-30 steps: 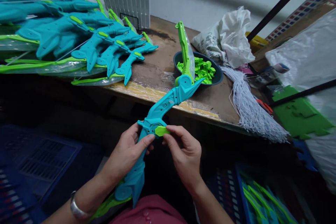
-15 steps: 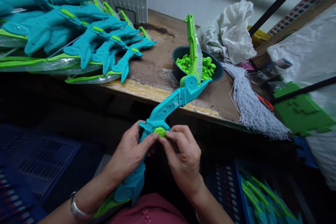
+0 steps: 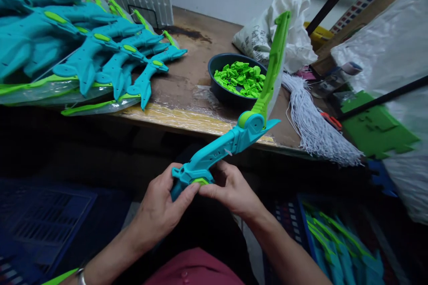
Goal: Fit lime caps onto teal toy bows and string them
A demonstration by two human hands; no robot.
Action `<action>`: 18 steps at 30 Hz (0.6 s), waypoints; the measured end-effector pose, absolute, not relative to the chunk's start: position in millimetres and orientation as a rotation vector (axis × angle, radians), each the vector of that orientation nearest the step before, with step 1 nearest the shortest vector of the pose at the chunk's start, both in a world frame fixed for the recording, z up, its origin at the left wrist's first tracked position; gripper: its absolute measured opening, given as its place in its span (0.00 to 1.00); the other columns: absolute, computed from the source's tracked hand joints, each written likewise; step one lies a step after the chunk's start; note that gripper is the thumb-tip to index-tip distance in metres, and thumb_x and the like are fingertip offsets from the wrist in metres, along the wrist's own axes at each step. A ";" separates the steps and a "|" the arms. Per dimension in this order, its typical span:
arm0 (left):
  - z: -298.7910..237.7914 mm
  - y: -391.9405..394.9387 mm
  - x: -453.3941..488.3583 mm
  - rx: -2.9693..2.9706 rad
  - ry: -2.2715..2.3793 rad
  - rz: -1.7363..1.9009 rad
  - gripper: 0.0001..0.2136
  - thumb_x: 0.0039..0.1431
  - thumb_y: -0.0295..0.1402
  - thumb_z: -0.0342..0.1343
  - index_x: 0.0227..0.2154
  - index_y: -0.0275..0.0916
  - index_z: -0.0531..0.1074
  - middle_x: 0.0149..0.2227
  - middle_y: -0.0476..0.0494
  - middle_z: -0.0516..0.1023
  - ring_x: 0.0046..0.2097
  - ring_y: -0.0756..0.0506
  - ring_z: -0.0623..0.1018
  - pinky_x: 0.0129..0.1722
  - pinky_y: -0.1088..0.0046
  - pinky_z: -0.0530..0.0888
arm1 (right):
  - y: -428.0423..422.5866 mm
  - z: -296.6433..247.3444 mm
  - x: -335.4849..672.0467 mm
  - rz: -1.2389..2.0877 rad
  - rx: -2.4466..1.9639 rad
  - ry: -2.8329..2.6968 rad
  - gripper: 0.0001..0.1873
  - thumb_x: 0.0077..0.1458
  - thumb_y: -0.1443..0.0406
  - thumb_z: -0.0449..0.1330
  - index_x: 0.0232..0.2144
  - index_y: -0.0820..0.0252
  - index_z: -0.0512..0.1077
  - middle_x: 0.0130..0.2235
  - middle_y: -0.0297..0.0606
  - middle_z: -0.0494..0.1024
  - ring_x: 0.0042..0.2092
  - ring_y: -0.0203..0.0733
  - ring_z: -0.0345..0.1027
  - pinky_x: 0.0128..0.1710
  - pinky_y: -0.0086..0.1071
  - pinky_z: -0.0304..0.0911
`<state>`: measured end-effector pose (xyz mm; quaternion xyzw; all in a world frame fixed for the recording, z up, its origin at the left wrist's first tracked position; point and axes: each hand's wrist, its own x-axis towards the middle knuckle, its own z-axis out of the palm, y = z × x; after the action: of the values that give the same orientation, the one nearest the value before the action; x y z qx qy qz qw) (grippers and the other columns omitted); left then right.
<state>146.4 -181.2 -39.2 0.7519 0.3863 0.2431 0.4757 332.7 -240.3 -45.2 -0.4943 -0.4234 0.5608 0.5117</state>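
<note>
A teal and green plastic toy bow is held in front of me, its green limb pointing up and to the right. My left hand is closed around the left side of its middle, thumb on top. My right hand grips the other side, with its fingers partly hidden behind the bow and its thumb by the green insert. Both thumbs lie at the edge of that insert. The lower limb is mostly hidden behind my left hand and forearm.
A dark bowl of small green parts stands on the table. Similar toy bows are piled at left. On the right lie a bundle of white cords and a white sack. A blue crate holding more bows sits lower right.
The bow has turned, so its upper limb leans further right and its middle tilts away. My right hand has shifted from pinching at the green insert to wrapping around the bow's side.
</note>
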 end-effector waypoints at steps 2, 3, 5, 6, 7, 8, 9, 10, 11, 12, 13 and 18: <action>-45.5 -181.8 145.6 1.848 0.937 0.595 0.11 0.66 0.41 0.55 0.41 0.38 0.72 0.35 0.47 0.79 0.36 0.44 0.78 0.39 0.68 0.72 | -242.9 -51.4 329.7 1.261 -1.222 -1.035 0.23 0.52 0.62 0.71 0.52 0.57 0.76 0.54 0.39 0.79 0.57 0.50 0.71 0.57 0.41 0.66; -48.6 -181.3 145.8 1.848 0.934 0.596 0.11 0.66 0.42 0.55 0.41 0.38 0.72 0.34 0.47 0.79 0.36 0.44 0.78 0.39 0.67 0.72 | -244.2 -54.5 328.3 1.229 -1.234 -1.043 0.23 0.53 0.63 0.70 0.51 0.57 0.76 0.53 0.38 0.79 0.57 0.50 0.71 0.58 0.41 0.66; -53.9 -178.8 147.2 1.830 0.919 0.570 0.11 0.66 0.42 0.55 0.40 0.38 0.72 0.33 0.47 0.77 0.35 0.44 0.77 0.38 0.68 0.72 | -246.2 -60.6 326.0 1.184 -1.255 -1.049 0.21 0.53 0.64 0.70 0.50 0.57 0.76 0.52 0.38 0.80 0.55 0.49 0.72 0.58 0.41 0.66; -56.0 -176.8 148.0 1.805 0.906 0.543 0.11 0.66 0.42 0.55 0.39 0.38 0.71 0.32 0.48 0.76 0.34 0.45 0.77 0.37 0.69 0.72 | -247.1 -63.4 325.0 1.178 -1.266 -1.039 0.21 0.53 0.64 0.70 0.50 0.57 0.76 0.51 0.38 0.80 0.54 0.48 0.73 0.57 0.41 0.67; -57.7 -174.5 148.8 1.771 0.889 0.510 0.12 0.66 0.43 0.55 0.38 0.39 0.71 0.31 0.49 0.75 0.32 0.46 0.76 0.36 0.69 0.72 | -248.0 -65.9 324.0 1.183 -1.280 -1.020 0.21 0.53 0.63 0.70 0.49 0.57 0.76 0.50 0.38 0.80 0.52 0.48 0.74 0.56 0.41 0.67; -59.1 -172.0 149.2 1.734 0.871 0.474 0.12 0.67 0.44 0.55 0.36 0.39 0.71 0.30 0.50 0.74 0.30 0.47 0.75 0.34 0.71 0.72 | -249.1 -68.2 322.9 1.192 -1.298 -0.995 0.21 0.53 0.63 0.70 0.49 0.57 0.76 0.50 0.38 0.81 0.52 0.48 0.74 0.55 0.41 0.68; -60.2 -169.6 149.3 1.697 0.851 0.436 0.13 0.67 0.44 0.55 0.36 0.39 0.71 0.29 0.51 0.73 0.29 0.48 0.74 0.32 0.72 0.72 | -250.5 -70.1 321.7 1.200 -1.319 -0.968 0.21 0.53 0.62 0.71 0.49 0.57 0.76 0.49 0.38 0.81 0.51 0.48 0.74 0.55 0.41 0.69; -61.1 -167.4 149.1 1.661 0.834 0.403 0.14 0.67 0.45 0.55 0.35 0.39 0.70 0.28 0.51 0.72 0.28 0.48 0.73 0.30 0.73 0.71 | -252.4 -71.6 320.3 1.206 -1.340 -0.941 0.22 0.52 0.61 0.71 0.49 0.57 0.76 0.49 0.38 0.81 0.51 0.48 0.74 0.54 0.41 0.69; -61.6 -165.6 148.5 1.630 0.820 0.375 0.14 0.66 0.46 0.55 0.35 0.39 0.70 0.28 0.51 0.71 0.27 0.49 0.72 0.29 0.73 0.71 | -254.5 -72.6 319.0 1.208 -1.356 -0.917 0.22 0.52 0.61 0.71 0.49 0.57 0.76 0.49 0.38 0.81 0.51 0.48 0.74 0.53 0.40 0.69; -62.0 -164.0 148.0 1.600 0.808 0.349 0.15 0.66 0.47 0.56 0.35 0.39 0.70 0.28 0.52 0.71 0.27 0.49 0.72 0.28 0.74 0.71 | -257.0 -73.3 317.6 1.210 -1.364 -0.896 0.22 0.51 0.60 0.72 0.49 0.57 0.76 0.49 0.38 0.81 0.50 0.48 0.75 0.53 0.40 0.70; -62.2 -162.9 147.6 1.570 0.793 0.324 0.15 0.65 0.48 0.56 0.36 0.39 0.71 0.27 0.52 0.71 0.27 0.49 0.72 0.28 0.74 0.71 | -259.5 -73.7 316.5 1.209 -1.368 -0.876 0.22 0.51 0.60 0.72 0.48 0.57 0.76 0.48 0.38 0.81 0.50 0.48 0.75 0.52 0.39 0.70; -63.2 -162.1 152.3 1.397 0.745 0.197 0.18 0.61 0.52 0.59 0.34 0.39 0.72 0.22 0.52 0.71 0.23 0.49 0.71 0.22 0.77 0.69 | -270.0 -75.2 311.5 1.214 -1.465 -0.786 0.24 0.46 0.57 0.75 0.45 0.58 0.78 0.41 0.35 0.82 0.40 0.42 0.75 0.43 0.34 0.70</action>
<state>152.3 -162.1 -63.2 0.6267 0.3343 0.0885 0.6983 311.5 -270.0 -75.2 -0.6099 -0.3272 0.5055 0.5152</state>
